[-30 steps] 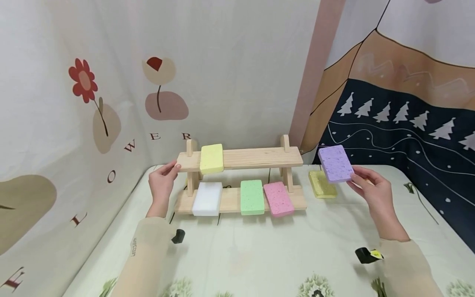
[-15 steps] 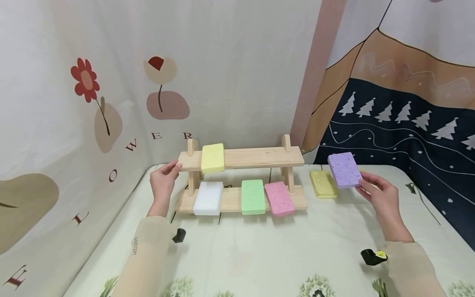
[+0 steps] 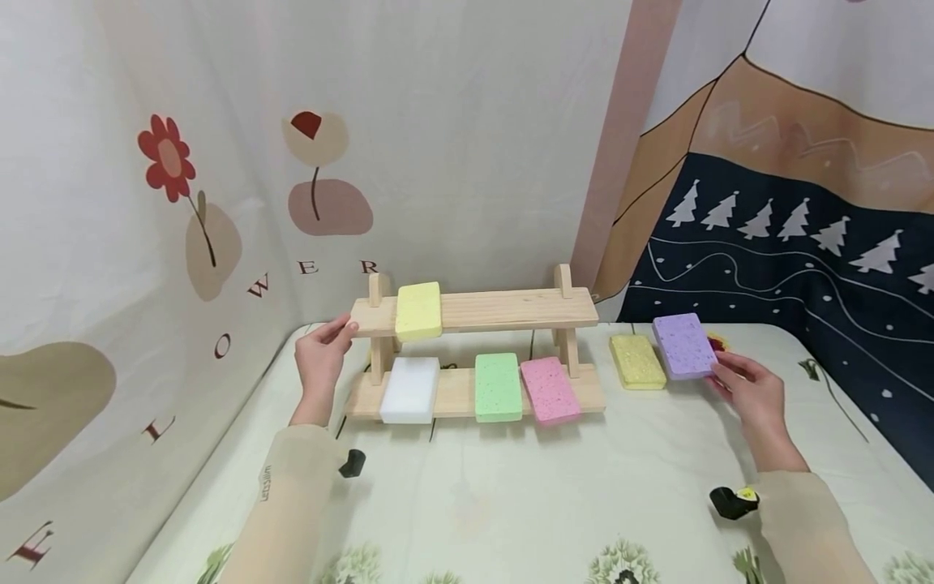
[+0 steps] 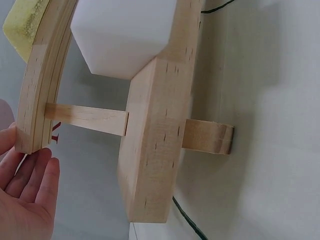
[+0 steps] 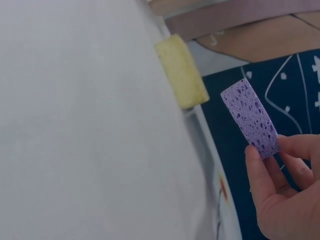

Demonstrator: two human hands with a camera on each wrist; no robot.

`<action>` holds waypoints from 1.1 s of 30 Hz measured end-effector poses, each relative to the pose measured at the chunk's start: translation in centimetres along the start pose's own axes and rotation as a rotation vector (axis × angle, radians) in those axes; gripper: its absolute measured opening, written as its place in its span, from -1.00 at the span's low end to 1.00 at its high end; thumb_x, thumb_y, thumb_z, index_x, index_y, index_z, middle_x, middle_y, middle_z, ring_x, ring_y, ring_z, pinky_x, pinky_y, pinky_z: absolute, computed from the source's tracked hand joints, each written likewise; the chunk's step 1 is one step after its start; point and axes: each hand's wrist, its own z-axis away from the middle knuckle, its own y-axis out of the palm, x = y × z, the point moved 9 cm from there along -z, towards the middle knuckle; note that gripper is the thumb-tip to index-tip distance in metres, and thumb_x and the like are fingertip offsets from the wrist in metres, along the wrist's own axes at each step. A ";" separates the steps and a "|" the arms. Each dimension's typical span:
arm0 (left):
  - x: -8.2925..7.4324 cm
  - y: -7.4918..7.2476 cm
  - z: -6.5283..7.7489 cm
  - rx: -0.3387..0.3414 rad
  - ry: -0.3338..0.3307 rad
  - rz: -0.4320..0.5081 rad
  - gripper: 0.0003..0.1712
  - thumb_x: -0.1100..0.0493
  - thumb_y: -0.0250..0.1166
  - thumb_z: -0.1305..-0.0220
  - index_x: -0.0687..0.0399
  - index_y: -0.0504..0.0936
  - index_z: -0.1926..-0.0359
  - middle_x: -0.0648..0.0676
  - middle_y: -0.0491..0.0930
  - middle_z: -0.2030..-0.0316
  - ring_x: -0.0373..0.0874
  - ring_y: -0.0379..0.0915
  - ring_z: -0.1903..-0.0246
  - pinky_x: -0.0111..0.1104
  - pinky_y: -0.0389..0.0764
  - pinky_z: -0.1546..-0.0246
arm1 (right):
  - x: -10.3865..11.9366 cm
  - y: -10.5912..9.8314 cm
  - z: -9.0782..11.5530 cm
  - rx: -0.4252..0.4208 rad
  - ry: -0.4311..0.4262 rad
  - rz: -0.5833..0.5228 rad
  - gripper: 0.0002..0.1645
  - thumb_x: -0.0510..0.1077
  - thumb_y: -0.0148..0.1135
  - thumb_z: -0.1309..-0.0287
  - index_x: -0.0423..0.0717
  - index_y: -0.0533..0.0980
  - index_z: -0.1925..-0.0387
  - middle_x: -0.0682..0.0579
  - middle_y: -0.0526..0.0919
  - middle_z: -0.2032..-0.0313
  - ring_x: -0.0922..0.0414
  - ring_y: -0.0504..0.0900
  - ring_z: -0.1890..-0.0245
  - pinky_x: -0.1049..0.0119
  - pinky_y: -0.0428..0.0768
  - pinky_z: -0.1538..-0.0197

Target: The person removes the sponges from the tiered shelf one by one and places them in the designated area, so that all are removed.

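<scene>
Between thumb and fingers, my right hand pinches a purple sponge by its lower right corner, above the table's back right part. Just left of it a darker yellow sponge lies on the tablecloth. My left hand grips the left end of the upper board of a two-tier wooden rack, thumb above and fingers beneath, as the left wrist view shows. A pale yellow sponge rests on that upper board. The lower board carries a white sponge, a green sponge and a slightly turned pink sponge.
Behind the rack hangs a pale curtain with printed flowers and letters. A dark cloth with white trees borders the right side. The table's light cloth has printed plants along the front.
My right hand has carried the purple sponge to the right and down, from overlapping the darker yellow sponge in view to a place beside it. The left hand keeps its grip on the rack.
</scene>
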 end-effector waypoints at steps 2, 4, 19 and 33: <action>0.0 -0.1 0.1 0.001 0.001 0.001 -0.55 0.02 0.32 -0.35 0.09 0.64 -0.18 0.17 0.65 -0.15 -0.55 0.52 0.29 -0.73 0.64 0.15 | 0.0 0.3 0.5 -0.005 0.031 0.002 -0.51 -0.23 0.21 -0.34 -0.06 0.46 -0.29 0.26 0.46 0.20 0.47 0.61 0.38 0.60 0.72 0.27; 0.0 -0.1 0.1 0.004 0.005 0.006 -0.55 0.03 0.33 -0.34 0.10 0.64 -0.18 0.18 0.65 -0.15 -0.56 0.52 0.30 -0.74 0.64 0.16 | 0.0 0.4 0.8 -0.002 0.053 -0.001 -0.45 -0.24 0.17 -0.37 -0.10 0.38 -0.36 0.27 0.44 0.20 0.48 0.60 0.38 0.61 0.71 0.27; 0.0 -0.1 0.0 -0.002 0.004 -0.005 -0.56 0.03 0.32 -0.35 0.08 0.64 -0.18 0.15 0.65 -0.14 -0.41 0.60 0.18 -0.70 0.66 0.13 | -1.4 0.4 0.1 0.006 0.127 0.007 -0.77 -0.24 0.17 -0.36 0.22 0.59 0.18 0.26 0.46 0.25 0.49 0.62 0.43 0.59 0.72 0.28; 0.0 -0.1 -0.1 0.002 0.034 0.016 -0.56 0.05 0.34 -0.34 0.14 0.65 -0.17 0.19 0.65 -0.14 -0.58 0.51 0.31 -0.75 0.63 0.19 | -1.9 0.6 -0.3 0.020 0.121 0.059 -0.57 -0.27 0.10 -0.40 -0.07 0.47 -0.26 0.34 0.53 0.38 0.51 0.62 0.48 0.59 0.72 0.30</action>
